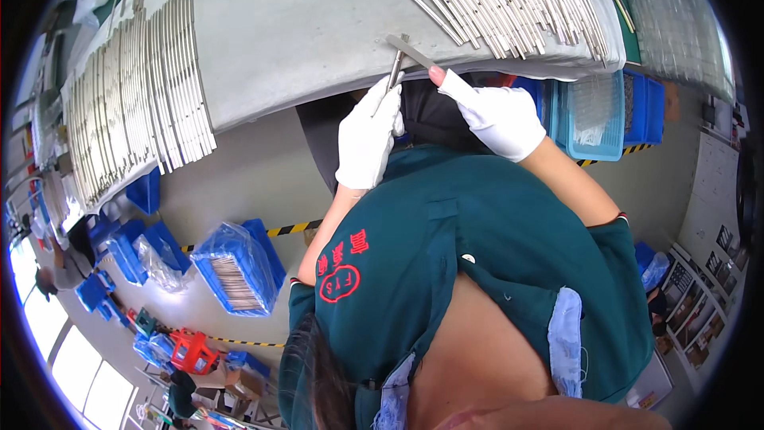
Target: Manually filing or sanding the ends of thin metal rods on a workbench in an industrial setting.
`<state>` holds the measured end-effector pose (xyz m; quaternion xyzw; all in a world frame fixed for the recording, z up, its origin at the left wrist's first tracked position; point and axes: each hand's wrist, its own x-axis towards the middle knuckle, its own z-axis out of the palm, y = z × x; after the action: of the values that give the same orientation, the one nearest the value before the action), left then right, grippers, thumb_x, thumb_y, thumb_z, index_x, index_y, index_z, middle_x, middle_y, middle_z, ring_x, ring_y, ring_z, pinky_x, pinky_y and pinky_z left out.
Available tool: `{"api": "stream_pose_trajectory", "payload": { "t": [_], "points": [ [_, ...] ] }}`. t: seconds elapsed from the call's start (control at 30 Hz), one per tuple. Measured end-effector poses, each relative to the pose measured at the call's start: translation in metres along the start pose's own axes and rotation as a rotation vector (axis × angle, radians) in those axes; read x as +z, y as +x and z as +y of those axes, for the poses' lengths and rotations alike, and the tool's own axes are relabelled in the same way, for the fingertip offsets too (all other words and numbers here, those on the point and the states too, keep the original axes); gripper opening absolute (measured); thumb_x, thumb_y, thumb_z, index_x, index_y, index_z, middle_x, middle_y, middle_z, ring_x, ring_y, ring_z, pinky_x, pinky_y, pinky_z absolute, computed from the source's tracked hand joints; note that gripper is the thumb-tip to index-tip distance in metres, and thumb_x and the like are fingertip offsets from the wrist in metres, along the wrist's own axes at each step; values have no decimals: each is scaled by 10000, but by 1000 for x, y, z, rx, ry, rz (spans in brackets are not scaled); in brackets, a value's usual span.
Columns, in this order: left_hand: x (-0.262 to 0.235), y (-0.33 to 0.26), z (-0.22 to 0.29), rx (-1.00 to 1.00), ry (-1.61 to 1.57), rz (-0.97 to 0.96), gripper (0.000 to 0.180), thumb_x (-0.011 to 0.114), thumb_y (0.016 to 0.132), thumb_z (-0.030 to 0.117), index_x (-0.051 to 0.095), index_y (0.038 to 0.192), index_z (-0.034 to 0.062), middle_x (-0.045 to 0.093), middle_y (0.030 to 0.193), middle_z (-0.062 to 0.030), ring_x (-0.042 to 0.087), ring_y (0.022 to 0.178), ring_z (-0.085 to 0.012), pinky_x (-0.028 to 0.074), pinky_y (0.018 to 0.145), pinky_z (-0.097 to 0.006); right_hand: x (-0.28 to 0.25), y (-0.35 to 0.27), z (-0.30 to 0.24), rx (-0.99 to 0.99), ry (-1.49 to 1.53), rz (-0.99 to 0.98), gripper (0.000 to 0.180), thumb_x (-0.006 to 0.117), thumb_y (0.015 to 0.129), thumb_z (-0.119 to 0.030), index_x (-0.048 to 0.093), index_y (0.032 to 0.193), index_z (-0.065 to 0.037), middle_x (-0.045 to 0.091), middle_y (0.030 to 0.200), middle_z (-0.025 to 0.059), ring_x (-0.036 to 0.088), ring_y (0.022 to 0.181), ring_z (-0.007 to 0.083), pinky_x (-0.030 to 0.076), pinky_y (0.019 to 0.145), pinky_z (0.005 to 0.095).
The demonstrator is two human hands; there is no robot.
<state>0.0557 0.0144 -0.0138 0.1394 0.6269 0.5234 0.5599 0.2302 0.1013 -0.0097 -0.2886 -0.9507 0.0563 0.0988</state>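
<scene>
My left hand (368, 139), in a white glove, is closed around a thin silver metal rod (396, 68) that points up and away over the table's near edge. In my right hand (505, 121), gloved in white with a bare thumb tip, is a flat grey file (410, 50). The file's blade slants across the upper end of the rod; whether it presses on the metal I cannot tell. Rows of similar metal rods lie on the table to the left (135, 103) and at the far right (501, 4).
A pale grey cover (278, 36) lies over the table. Blue bins (645, 107) and a light blue basket (597, 147) stand below its right end. On the floor at left is a plastic-lined blue crate (270, 259) of rods, with a red stool (191, 350) farther off.
</scene>
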Motion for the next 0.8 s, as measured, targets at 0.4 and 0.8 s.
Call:
{"api": "stream_pose_trajectory", "payload": {
  "t": [0.4, 0.8],
  "points": [
    [-8, 1, 23, -152, 38, -130, 298, 540, 919, 188, 600, 1171, 40, 487, 578, 32, 288, 419, -7, 208, 397, -180, -1, 14, 4, 43, -34, 18, 526, 552, 816, -69, 493, 1303, -257, 495, 505, -2, 468, 382, 152, 377, 384, 287],
    [-25, -24, 72, 223, 892, -354, 314, 539, 896, 227, 594, 1187, 123, 598, 668, -46, 536, 568, -119, 453, 585, -244, -51, 37, -4, 764, 1498, -274, 307, 535, 908, -238, 597, 998, 49, 605, 633, 49, 348, 352, 35, 240, 329, 201]
  ]
}}
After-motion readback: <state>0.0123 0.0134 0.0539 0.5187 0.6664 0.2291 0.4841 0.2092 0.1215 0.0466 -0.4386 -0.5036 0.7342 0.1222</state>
